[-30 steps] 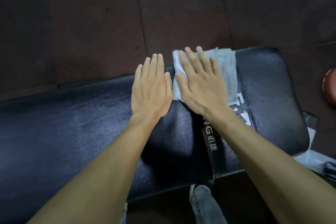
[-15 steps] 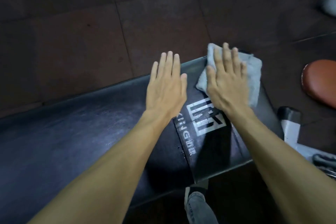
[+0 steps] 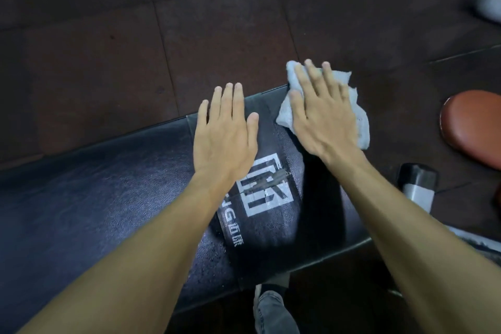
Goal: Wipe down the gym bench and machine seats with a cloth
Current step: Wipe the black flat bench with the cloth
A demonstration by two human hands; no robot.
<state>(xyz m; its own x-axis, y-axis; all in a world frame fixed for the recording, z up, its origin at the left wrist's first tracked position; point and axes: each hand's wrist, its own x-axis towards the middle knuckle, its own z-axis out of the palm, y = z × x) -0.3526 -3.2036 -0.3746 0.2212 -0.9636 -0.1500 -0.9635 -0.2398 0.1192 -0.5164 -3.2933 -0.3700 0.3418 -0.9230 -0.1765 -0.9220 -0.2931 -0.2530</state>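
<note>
Nearest the camera: a grey trouser leg (image 3: pixel 273 312) below the front edge of the counter (image 3: pixel 95 198), both forearms reaching out over it.

The counter is a black padded gym bench with a white printed logo (image 3: pixel 267 187) near its right end; the print looks scuffed across the middle.

Left hand (image 3: pixel 223 133): flat, fingers together and extended, palm on the padding just left of the logo. Holds nothing; judged to be bracing.

Right hand (image 3: pixel 322 114): flat, fingers slightly spread, pressing the cloth (image 3: pixel 357 114) onto the far right corner of the counter. Cloth is pale grey, bunched, and spills past the pad's far edge and right end.

Beyond: dark tiled floor (image 3: pixel 108 49); a brown padded seat (image 3: pixel 471 127) well apart to the right, not yet touched by the cloth.

Step in hand (judgement): finishing the end corner of the counter. To do it well:
- keep the palm weight even so the cloth drags flat, not bunched
- wrap the overhanging cloth round the corner seam
- pass back over the logo panel with overlapping strokes
- light pressure on the worn print.
</note>
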